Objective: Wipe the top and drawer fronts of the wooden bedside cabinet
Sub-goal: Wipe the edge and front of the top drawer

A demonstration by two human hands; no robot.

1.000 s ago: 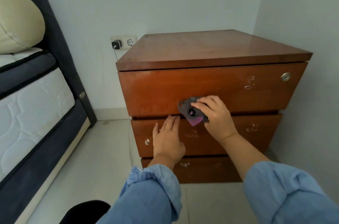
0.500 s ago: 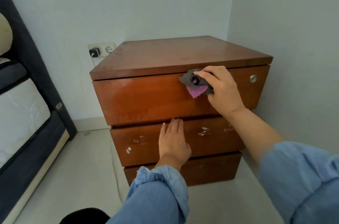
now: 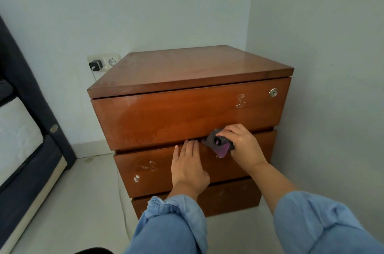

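The wooden bedside cabinet [image 3: 187, 70] stands in the room's corner, with three drawer fronts under a bare reddish top. My right hand [image 3: 242, 145] grips a grey and purple cloth [image 3: 218, 145] and presses it against the gap between the top drawer front [image 3: 182, 116] and the middle drawer front [image 3: 153, 172]. My left hand [image 3: 190, 168] lies flat on the middle drawer front, fingers together and pointing up, just left of the cloth. The bottom drawer front [image 3: 232, 195] is partly hidden by my arms. Pale streaks show on the top drawer's lower part.
A bed with a dark frame [image 3: 31, 120] and white mattress lies to the left. A wall socket [image 3: 104, 61] with a black charger sits behind the cabinet, its cable [image 3: 122, 201] trailing down to the floor. The right wall [image 3: 332, 87] stands close beside the cabinet.
My right hand has brought the cloth down from the top drawer's upper edge to its bottom edge. My left hand stays flat on the middle drawer. The view has shifted.
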